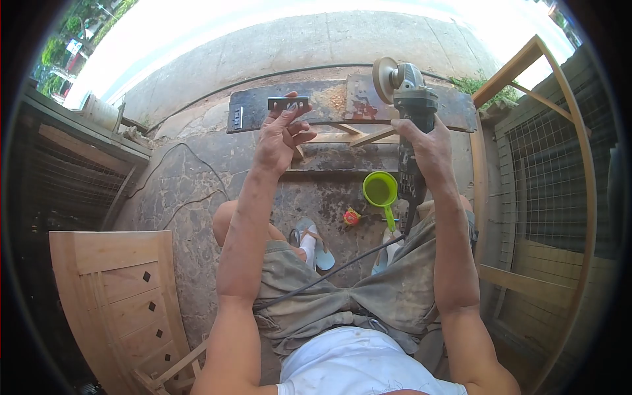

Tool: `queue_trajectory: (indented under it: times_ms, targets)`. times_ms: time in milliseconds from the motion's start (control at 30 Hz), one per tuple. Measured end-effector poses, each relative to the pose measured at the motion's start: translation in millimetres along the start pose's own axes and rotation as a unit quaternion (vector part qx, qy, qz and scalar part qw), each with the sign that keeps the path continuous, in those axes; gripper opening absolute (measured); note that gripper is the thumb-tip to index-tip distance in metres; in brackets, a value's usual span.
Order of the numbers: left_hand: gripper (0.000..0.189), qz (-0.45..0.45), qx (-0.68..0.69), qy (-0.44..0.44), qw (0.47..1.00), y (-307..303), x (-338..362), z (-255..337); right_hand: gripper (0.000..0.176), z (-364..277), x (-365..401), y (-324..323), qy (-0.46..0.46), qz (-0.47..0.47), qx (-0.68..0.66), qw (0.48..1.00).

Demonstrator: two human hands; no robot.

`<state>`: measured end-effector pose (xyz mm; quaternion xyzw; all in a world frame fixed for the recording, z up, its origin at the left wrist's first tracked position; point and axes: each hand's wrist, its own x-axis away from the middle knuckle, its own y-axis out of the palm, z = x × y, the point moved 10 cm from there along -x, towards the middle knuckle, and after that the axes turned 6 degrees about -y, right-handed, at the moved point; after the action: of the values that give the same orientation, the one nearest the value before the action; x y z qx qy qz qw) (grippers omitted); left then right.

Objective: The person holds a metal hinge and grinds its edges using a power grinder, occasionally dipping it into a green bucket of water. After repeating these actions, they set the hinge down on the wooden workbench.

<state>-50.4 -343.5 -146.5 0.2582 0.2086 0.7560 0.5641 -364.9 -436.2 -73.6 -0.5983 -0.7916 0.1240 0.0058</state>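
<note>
My left hand (280, 135) pinches a small dark rectangular plate (288, 103) with slots, raised over the left part of a worn wooden bench (260, 95). Wrapped round the body of an angle grinder (415, 105) is my right hand (426, 141). The grinder stands upright over the bench's right part, its round disc (384, 79) at the top left. A similar slotted metal piece (237, 117) lies at the bench's left end. Brownish crumbs or dust (337, 99) lie near the bench's middle.
A green dipper (380, 189) and a small red and yellow object (351, 216) are on the stone floor by my feet. The grinder's cord (329, 272) crosses my lap. A wooden panel (125, 296) stands at left, a wooden frame (582, 145) at right.
</note>
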Motion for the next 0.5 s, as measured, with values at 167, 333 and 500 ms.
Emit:
queue_trajectory:
  times_ms: [167,333,500]
  targets:
    - [0.040,-0.011,0.002,-0.013,1.000,-4.3,-0.1,-2.7,0.040,4.6,-1.6,-10.8,-0.001,0.007,-0.004,1.000]
    - [0.037,-0.021,0.004,-0.012,1.000,-2.1,-2.3,-4.3,0.041,9.1,0.3,-14.8,0.015,0.004,-0.021,1.000]
    - [0.030,-0.030,0.013,-0.014,0.999,3.2,-2.8,-6.6,0.043,6.0,2.5,-18.8,0.017,0.005,-0.020,1.000]
